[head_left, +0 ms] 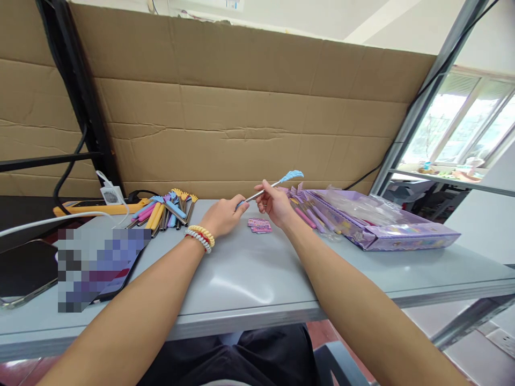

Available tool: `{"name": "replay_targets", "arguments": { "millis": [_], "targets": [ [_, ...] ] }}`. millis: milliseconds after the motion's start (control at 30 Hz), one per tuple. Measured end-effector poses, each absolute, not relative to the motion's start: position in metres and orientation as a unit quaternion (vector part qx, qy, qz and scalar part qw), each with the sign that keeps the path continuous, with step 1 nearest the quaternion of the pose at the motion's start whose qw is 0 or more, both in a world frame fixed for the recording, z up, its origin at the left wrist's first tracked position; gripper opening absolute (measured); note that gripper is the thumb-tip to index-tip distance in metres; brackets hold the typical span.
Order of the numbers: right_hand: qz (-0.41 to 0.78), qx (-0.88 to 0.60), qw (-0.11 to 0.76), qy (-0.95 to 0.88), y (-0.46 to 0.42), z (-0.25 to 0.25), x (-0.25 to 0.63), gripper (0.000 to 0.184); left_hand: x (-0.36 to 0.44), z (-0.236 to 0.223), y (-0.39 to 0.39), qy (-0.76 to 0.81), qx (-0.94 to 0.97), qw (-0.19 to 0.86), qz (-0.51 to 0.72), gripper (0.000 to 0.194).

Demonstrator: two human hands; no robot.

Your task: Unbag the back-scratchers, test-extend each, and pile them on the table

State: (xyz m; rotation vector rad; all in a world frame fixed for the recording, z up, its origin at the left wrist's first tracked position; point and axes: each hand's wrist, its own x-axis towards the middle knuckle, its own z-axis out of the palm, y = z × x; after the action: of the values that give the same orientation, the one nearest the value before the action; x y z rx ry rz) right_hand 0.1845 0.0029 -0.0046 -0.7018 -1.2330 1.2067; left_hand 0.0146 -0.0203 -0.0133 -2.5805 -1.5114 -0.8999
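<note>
Over the smooth grey tabletop (257, 268), left hand (222, 215) and right hand (276, 203), both closed, pinch a slim silver blue-headed rod (253, 196); slackening could drop it.

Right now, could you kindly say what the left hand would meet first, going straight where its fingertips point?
Probably the bare right hand, holding the thin silver rod with a light-blue end, though depth there is unclear.

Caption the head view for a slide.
Left hand and right hand hold a blue-headed rod over a gray table, between piled colorful rods and a purple box.
</note>
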Motion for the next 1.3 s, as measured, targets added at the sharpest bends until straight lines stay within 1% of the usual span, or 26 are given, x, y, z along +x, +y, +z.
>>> {"name": "replay_targets", "arguments": {
  "millis": [100, 500, 567, 700, 767, 867, 967, 1000, 1067, 1167, 1233, 1300],
  "targets": [
    [0.515, -0.282, 0.629, -0.510, 0.004, -0.003, 0.193, 0.038, 0.015, -0.014, -0.019, -0.482, -0.827, -0.002, -0.288, 0.035],
    [0.498, -0.338, 0.615, -0.510, 0.000, -0.013, 0.175, 0.036, 0.025, -0.009, -0.030, -0.550, -0.803, 0.039, -0.229, 0.037],
    [0.494, -0.336, 0.607, -0.524, -0.001, -0.011, 0.175, 0.039, 0.024, -0.008, -0.030, -0.548, -0.802, 0.041, -0.234, 0.039],
    [0.487, -0.329, 0.592, -0.552, 0.006, -0.010, 0.186, 0.049, 0.016, -0.005, -0.025, -0.543, -0.802, 0.039, -0.246, 0.044],
    [0.467, -0.333, 0.614, -0.543, 0.011, -0.011, 0.197, 0.053, 0.010, -0.005, -0.020, -0.545, -0.800, 0.031, -0.249, 0.046],
    [0.412, -0.329, 0.685, -0.503, 0.019, -0.012, 0.216, 0.057, -0.001, -0.006, -0.012, -0.553, -0.797, -0.004, -0.244, 0.048],
    [0.347, -0.311, 0.717, -0.519, 0.020, -0.009, 0.229, 0.063, -0.010, -0.007, -0.007, -0.569, -0.796, -0.048, -0.200, 0.044],
    [0.331, -0.307, 0.713, -0.537, 0.018, -0.008, 0.231, 0.063, -0.012, -0.007, -0.007, -0.573, -0.797, -0.059, -0.181, 0.042],
    [0.312, -0.312, 0.675, -0.591, 0.014, -0.006, 0.231, 0.055, -0.014, -0.007, -0.006, -0.577, -0.799, -0.073, -0.152, 0.040],
    [0.300, -0.353, 0.556, -0.690, 0.007, -0.006, 0.226, 0.038, -0.016, -0.006, -0.005, -0.571, -0.807, -0.079, -0.129, 0.036],
    [0.308, -0.368, 0.491, -0.727, 0.004, -0.007, 0.221, 0.034, -0.017, -0.007, -0.003, -0.567, -0.813, -0.060, -0.118, 0.032],
    [0.327, -0.371, 0.470, -0.731, 0.003, -0.008, 0.216, 0.035, -0.020, -0.009, 0.000, -0.571, -0.813, -0.016, -0.111, 0.026]
  ]
}}
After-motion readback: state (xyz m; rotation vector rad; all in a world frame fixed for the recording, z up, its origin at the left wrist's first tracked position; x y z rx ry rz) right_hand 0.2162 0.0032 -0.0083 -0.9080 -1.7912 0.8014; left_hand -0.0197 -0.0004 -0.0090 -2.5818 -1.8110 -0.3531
